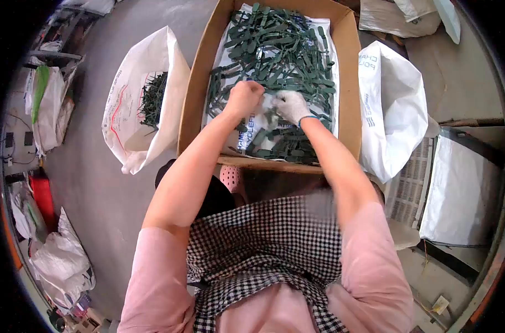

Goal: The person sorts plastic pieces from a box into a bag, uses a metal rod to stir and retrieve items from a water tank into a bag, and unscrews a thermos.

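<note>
My left hand [244, 99], bare, is over the near half of a cardboard box [348, 83], its fingers pinched together. Close on its right is my right hand [291, 107], in a whitish knit glove with a blue cuff edge, its fingers curled in. What either hand holds is too blurred to make out; a pale smear shows between them. Under and beyond the hands lie many flat dark green plastic pieces [274, 47], long with rounded ends. They rest on a white printed sack [247, 139] that lines the box.
Left of the box stands an open white sack [133, 100] holding thin dark green bits [153, 100]. On the right is another open white sack [394, 111]. Beyond it are a slatted crate [410, 180] and a white-covered block [457, 188]. More sacks [61, 261] lie at far left.
</note>
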A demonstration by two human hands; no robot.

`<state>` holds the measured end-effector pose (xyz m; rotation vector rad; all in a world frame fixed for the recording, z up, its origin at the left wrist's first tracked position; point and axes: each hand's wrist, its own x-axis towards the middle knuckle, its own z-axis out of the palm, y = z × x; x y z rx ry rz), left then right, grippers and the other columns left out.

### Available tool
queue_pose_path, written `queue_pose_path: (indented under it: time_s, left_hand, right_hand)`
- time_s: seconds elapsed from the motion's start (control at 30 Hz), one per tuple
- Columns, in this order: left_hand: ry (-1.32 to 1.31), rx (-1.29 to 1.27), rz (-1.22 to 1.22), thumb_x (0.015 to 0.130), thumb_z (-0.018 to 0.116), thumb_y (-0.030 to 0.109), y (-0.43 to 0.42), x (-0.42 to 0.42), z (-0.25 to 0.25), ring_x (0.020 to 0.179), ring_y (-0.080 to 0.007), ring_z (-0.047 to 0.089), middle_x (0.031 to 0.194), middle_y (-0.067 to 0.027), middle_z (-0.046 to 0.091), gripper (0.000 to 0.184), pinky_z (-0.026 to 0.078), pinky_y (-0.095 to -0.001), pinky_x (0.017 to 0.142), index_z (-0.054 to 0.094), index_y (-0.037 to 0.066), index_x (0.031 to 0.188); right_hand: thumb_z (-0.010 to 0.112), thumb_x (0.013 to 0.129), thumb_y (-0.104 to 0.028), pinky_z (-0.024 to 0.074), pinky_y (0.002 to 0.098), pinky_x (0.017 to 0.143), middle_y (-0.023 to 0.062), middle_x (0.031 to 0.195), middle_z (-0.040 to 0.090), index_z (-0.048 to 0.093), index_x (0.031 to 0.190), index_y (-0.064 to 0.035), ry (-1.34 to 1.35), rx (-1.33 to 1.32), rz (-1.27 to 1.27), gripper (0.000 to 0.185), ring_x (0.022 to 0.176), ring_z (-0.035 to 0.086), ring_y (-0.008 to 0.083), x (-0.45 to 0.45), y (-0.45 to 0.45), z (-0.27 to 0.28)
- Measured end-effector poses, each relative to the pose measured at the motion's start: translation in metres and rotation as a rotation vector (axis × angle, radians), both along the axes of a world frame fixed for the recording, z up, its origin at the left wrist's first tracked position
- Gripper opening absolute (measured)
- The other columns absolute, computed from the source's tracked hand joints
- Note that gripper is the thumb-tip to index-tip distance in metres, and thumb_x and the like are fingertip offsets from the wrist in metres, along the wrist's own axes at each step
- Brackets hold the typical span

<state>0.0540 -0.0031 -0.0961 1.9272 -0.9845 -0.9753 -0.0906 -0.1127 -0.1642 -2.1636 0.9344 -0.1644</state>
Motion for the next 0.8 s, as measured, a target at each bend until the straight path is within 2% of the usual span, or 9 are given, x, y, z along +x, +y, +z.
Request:
queue_pose_path:
  time_s: [0.03,0.13,0.27,0.37,0.47,0.57,0.6,0.73,0.8]
  left_hand:
    - [0.008,-0.003,0.002,0.086,0.058,0.015,0.001,-0.006,0.001,0.068,-0.0148,0.059,0.075,-0.0095,0.062,0.025,0.047,-0.0295,0.064,0.061,-0.001,0.105]
    - [-0.374,-0.014,-0.095,0.08,0.064,0.018,0.002,-0.021,0.007,0.082,-0.0315,0.063,0.084,-0.0183,0.066,0.025,0.048,-0.0379,0.074,0.065,0.002,0.099]
    - [-0.238,-0.233,-0.243,0.086,0.058,0.017,0.008,-0.03,0.027,0.077,-0.029,0.062,0.084,-0.0172,0.064,0.02,0.046,-0.0356,0.073,0.063,-0.002,0.088]
    - [-0.17,-0.386,-0.232,0.092,0.051,0.017,0.011,-0.041,0.048,0.063,-0.0207,0.054,0.074,-0.0098,0.059,0.024,0.043,-0.0302,0.063,0.061,-0.002,0.081]
    - [0.548,-0.446,-0.209,0.1,0.039,0.027,0.009,-0.049,0.068,0.054,-0.007,0.035,0.068,0.0018,0.045,0.028,0.029,-0.02,0.051,0.055,0.006,0.09]
    - [0.903,-0.41,-0.225,0.1,0.038,0.03,0.011,-0.054,0.072,0.052,-0.0073,0.032,0.071,0.0005,0.046,0.027,0.025,-0.0204,0.045,0.051,0.007,0.095]
    - [0.97,-0.414,-0.242,0.1,0.037,0.031,0.013,-0.052,0.071,0.051,-0.0073,0.031,0.071,0.0002,0.046,0.029,0.024,-0.0203,0.044,0.051,0.007,0.095]
    - [1.032,-0.328,-0.158,0.099,0.038,0.035,0.014,-0.041,0.078,0.048,-0.0063,0.027,0.064,0.0031,0.04,0.032,0.021,-0.021,0.043,0.052,0.009,0.087]
    - [0.929,-0.198,-0.03,0.098,0.041,0.038,0.011,-0.04,0.076,0.047,-0.0052,0.024,0.06,0.0067,0.033,0.035,0.019,-0.0217,0.044,0.051,0.011,0.079]
  right_hand:
    - [0.06,0.081,-0.027,0.05,0.0339,0.067,0.0152,0.076,0.066,0.068,0.088,-0.0024,-0.122,0.31,-0.034,0.027,0.07,0.065,0.0243,0.001,0.002,0.019]
    - [0.065,0.079,-0.03,0.0495,0.0311,0.067,0.013,0.077,0.067,0.069,0.089,-0.0031,-0.251,0.233,-0.006,0.029,0.07,0.065,0.0191,0.004,0.009,0.065]
    - [0.075,0.07,-0.034,0.0465,0.0325,0.084,0.0137,0.1,0.062,0.067,0.097,-0.0026,-0.336,-0.126,0.05,0.042,0.093,0.06,0.025,-0.018,0.024,0.142]
    - [0.083,0.056,-0.042,0.0378,0.0357,0.1,0.0204,0.123,0.052,0.037,0.135,-0.003,-0.194,-0.498,0.175,0.1,0.116,0.049,0.0328,-0.041,0.013,0.15]
    - [0.086,0.056,-0.02,0.0369,0.0298,0.099,0.0194,0.125,0.05,0.016,0.144,-0.0007,-0.277,0.33,0.246,0.113,0.117,0.048,0.0242,-0.053,0.019,0.122]
    - [0.084,0.057,-0.013,0.0465,0.0288,0.084,0.0073,0.103,0.06,0.048,0.121,-0.0009,-0.563,0.588,0.182,0.074,0.095,0.056,0.0147,-0.046,0.043,0.112]
    - [0.076,0.061,-0.004,0.0467,0.0241,0.079,0.0002,0.101,0.056,0.044,0.125,-0.0061,-0.447,0.623,0.195,0.072,0.093,0.052,0.0093,-0.047,0.047,0.131]
    - [0.077,0.065,-0.011,0.0469,0.0254,0.067,0.0007,0.09,0.059,0.056,0.104,-0.0027,-0.514,0.444,0.257,0.045,0.077,0.055,0.0086,-0.045,0.042,0.13]
    - [0.077,0.067,-0.013,0.0436,0.0256,0.057,-0.0003,0.085,0.059,0.057,0.101,-0.0032,-0.069,0.51,0.222,0.041,0.069,0.054,0.0073,-0.044,0.031,0.126]
